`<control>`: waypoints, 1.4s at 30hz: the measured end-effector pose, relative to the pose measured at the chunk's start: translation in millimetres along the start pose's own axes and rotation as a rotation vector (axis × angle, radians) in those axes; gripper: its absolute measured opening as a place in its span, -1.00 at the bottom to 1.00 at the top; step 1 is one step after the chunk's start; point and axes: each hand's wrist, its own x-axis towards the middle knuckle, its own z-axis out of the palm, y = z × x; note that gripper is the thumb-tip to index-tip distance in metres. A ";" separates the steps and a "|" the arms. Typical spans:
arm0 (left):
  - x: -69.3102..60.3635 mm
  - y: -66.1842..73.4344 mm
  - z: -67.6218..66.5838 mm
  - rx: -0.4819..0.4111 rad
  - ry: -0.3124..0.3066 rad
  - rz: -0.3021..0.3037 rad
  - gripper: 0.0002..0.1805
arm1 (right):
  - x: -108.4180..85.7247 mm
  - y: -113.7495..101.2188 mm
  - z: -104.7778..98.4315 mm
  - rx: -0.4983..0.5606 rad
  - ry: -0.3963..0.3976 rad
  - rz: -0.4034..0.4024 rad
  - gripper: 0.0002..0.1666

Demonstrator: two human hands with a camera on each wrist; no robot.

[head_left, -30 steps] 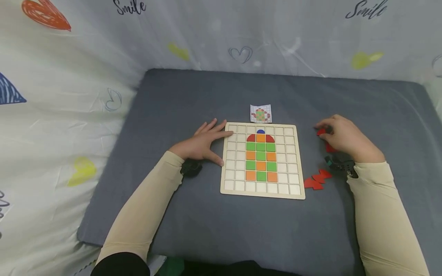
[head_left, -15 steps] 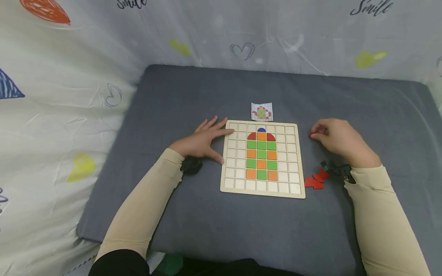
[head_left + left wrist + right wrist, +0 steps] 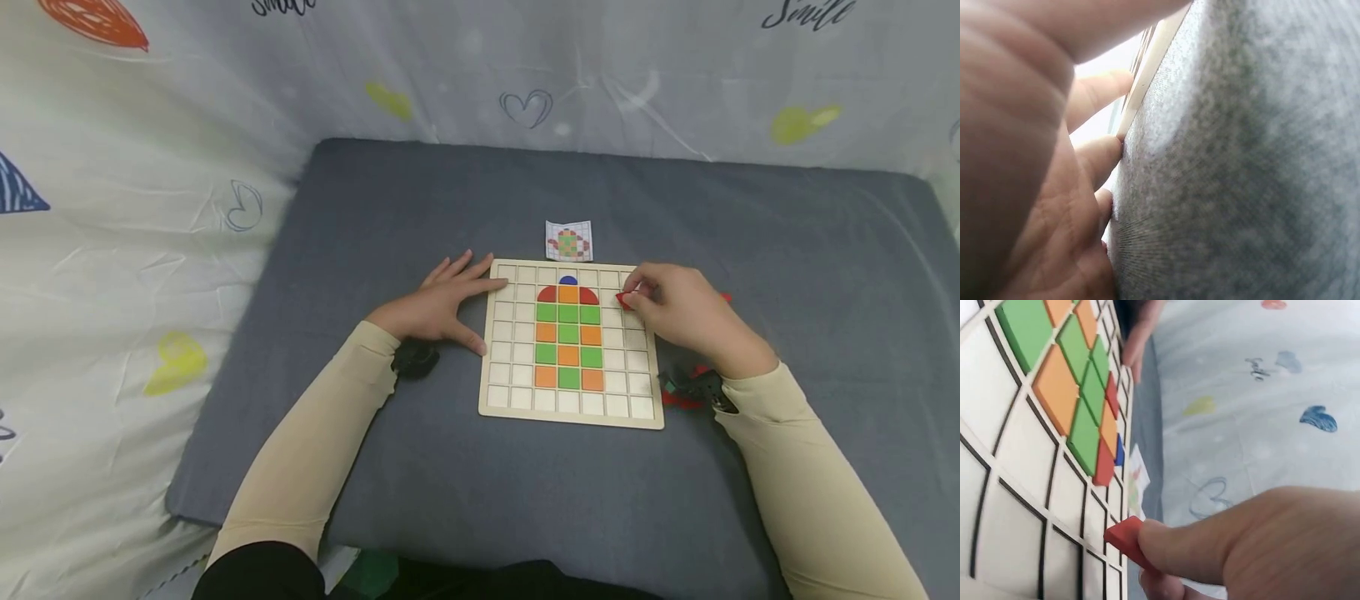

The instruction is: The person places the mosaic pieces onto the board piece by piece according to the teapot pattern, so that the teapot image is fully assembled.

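My right hand point(image 3: 682, 312) pinches a red tile point(image 3: 1125, 536) between thumb and fingers, over the upper right squares of a wooden grid board point(image 3: 525, 402). My left hand point(image 3: 438, 308) lies spread along the board's left edge, its fingers straight and touching the rim, as the left wrist view also shows. Green, orange and red tiles fill the board's middle columns, such as the green tile point(image 3: 567, 313) and the orange tile point(image 3: 567, 295). A blue half-round tile point(image 3: 567, 281) tops them. The held tile's full outline is partly hidden by my fingers.
A small picture card point(image 3: 568, 242) lies just beyond the board's far edge. Several loose red tiles point(image 3: 681, 402) lie right of the board, partly hidden by the right wrist's camera. Another red piece point(image 3: 726, 297) peeks out behind my right hand. A printed curtain point(image 3: 450, 75) hangs behind the table.
My right hand has picked up a red tile from the table at the right and carried it left, over the board. The left hand stays on the board's edge.
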 end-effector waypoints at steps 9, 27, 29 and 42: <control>0.5 -0.1 -1.3 0.002 0.002 0.009 0.25 | 0.5 -4.4 10.3 -0.017 -0.075 0.031 -0.85; -3.6 0.0 -4.3 0.002 0.008 0.000 0.24 | 5.2 -7.9 13.5 -0.011 -0.098 0.036 -0.80; -4.0 0.4 -4.1 0.001 0.009 0.000 0.24 | 3.6 -4.6 10.5 -0.009 -0.095 0.031 -0.80; -0.7 -1.8 1.2 -0.002 0.015 0.013 0.26 | -18.3 44.5 -20.4 -0.106 -0.004 0.016 -0.72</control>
